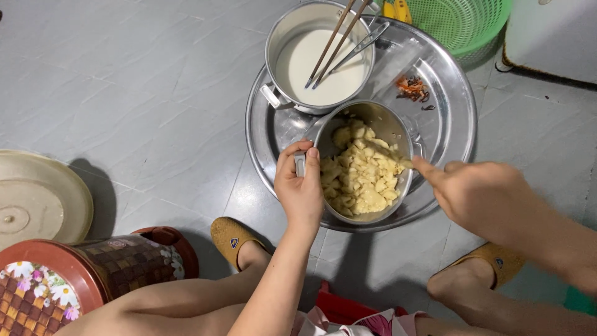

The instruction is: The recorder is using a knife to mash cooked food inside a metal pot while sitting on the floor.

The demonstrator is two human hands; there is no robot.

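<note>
1. Small metal pot (367, 163), centre of frame, full of pale yellow chopped pieces (360, 177). It sits on the near part of a big round metal tray (448, 124), which lies on the grey tiled floor (143, 106).
2. Left hand (300, 186) is at the pot's left rim, fingers wrapped around the rim and its side handle, gripping it closed. It is the hand in firm contact with the pot.
3. Right hand (482, 196) comes in from right of frame, just off the pot's right rim. Fingers are pinched toward the pile; a thin utensil seems to run from the fingertips into the pieces, too blurred to name. Closed grip, on what I cannot tell for sure.
4. Key relation: pot lies between the two hands, left one on the rim, right one at the opposite rim reaching leftward over the contents. Pot is round, no real long axis; handles sit left and right, in line with the hands.
5. Larger pot (320, 56), upper centre, behind the small pot on the same tray, touching or nearly so. It holds white liquid, with chopsticks (333, 43) and a metal utensil leaning in it.
6. Green plastic basket (460, 22) sits at top right, behind the tray.
7. Red patterned stool (81, 280) at lower left; yellow slippers (230, 239) on both feet at the bottom edge.
</note>
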